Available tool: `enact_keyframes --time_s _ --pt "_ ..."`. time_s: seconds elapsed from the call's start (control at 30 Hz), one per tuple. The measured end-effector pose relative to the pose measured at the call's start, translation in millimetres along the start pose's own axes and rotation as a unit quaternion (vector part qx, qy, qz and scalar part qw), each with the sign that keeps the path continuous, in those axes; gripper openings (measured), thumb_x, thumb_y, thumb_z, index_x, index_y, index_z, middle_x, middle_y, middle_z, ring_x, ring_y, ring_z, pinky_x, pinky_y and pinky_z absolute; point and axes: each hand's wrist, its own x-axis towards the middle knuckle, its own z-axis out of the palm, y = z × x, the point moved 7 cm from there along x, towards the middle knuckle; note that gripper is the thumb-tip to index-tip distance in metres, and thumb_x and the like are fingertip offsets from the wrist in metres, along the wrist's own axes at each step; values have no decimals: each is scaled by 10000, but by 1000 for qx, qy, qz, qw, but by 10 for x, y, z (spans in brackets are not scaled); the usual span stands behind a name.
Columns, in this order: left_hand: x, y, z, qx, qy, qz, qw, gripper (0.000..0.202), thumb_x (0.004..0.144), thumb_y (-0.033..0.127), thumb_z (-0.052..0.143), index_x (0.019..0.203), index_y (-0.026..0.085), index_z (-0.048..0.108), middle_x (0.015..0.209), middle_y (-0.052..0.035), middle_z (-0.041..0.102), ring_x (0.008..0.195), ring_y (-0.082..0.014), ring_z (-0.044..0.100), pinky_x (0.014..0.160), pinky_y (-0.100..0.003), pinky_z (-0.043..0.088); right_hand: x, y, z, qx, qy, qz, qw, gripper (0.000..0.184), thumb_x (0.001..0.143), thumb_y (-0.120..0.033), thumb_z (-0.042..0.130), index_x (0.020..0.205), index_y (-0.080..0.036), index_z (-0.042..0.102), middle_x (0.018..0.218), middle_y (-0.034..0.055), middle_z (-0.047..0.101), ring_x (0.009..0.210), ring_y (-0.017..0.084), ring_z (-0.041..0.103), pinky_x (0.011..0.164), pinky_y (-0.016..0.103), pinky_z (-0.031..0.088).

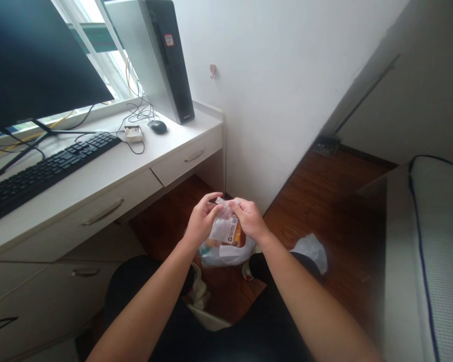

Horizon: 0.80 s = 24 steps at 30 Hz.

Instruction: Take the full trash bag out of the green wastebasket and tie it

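Note:
My left hand (201, 219) and my right hand (250, 219) meet in front of my knees. Both are closed on the top edge of a small clear plastic bag (219, 230), fingers and thumbs pinching it close together. A white printed label (232, 231) shows on the bag's front. Directly below and behind it, a larger translucent plastic bag (211, 257) stands on the floor between my feet. Orange and teal items show in that area; which bag holds them I cannot tell.
On the left, a white desk (136, 163) carries a monitor (41, 55), keyboard (53, 168), mouse (157, 126), small box (133, 133) and computer tower (154, 60). Another whitish bag (312, 253) lies on the wooden floor (347, 221). A bed-like edge (403, 241) stands at right.

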Motion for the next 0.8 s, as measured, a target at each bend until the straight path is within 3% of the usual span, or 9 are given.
enact_keyframes --time_s 0.1,0.23,0.37,0.5,0.53,0.67,0.73,0.8 --pt "-25 19 -77 22 34 19 999 215 929 414 706 949 207 652 870 -42 765 775 -194 721 719 -287 536 -14 90 38 48 -20 32 998 520 934 -664 660 1042 -172 788 902 60 756 754 176 642 696 302 500" --pt "-136 -19 -188 73 71 29 994 231 996 459 629 990 229 646 865 -25 756 804 -201 724 707 -279 514 7 138 -3 9 -9 32 999 542 956 -669 618 1035 -165 801 784 44 711 673 155 589 640 284 464" --pt "-266 -99 -213 94 53 28 994 240 1033 473 573 1024 238 621 932 -28 758 847 -194 717 751 -281 518 37 152 -24 0 -29 48 998 518 941 -649 630 942 -155 785 619 -20 552 578 122 473 565 259 395" --pt "-382 -156 -138 102 7 36 994 203 1024 443 594 1064 245 609 1197 -79 765 1048 -222 725 941 -350 553 38 184 -22 43 -66 78 994 498 892 -633 708 951 -146 791 628 -30 551 584 110 472 588 251 402" --pt "-403 -159 -116 104 -1 43 994 220 992 426 651 1114 247 609 1255 -93 752 1109 -235 720 994 -377 548 36 193 -21 54 -77 83 992 498 877 -633 732 954 -145 795 648 -22 574 601 112 490 605 251 412" --pt "-407 -187 -62 123 -26 40 991 669 817 316 849 1416 254 557 1263 -107 765 1183 -269 722 1078 -441 529 21 212 -19 103 -121 91 983 488 839 -638 794 881 -152 782 735 17 652 684 132 554 679 265 456" --pt "-364 -204 -64 143 -38 25 989 489 847 284 794 1319 241 674 1172 -92 801 1120 -267 748 1055 -432 540 17 181 -40 98 -140 80 982 491 835 -648 799 834 -157 772 734 19 652 704 138 556 695 267 462" --pt "-315 -209 -92 156 -42 12 987 214 889 276 723 1088 227 784 1100 -88 821 1068 -266 762 1030 -418 547 10 124 -64 66 -166 66 982 481 840 -639 797 806 -159 769 731 18 654 712 143 560 702 269 468"
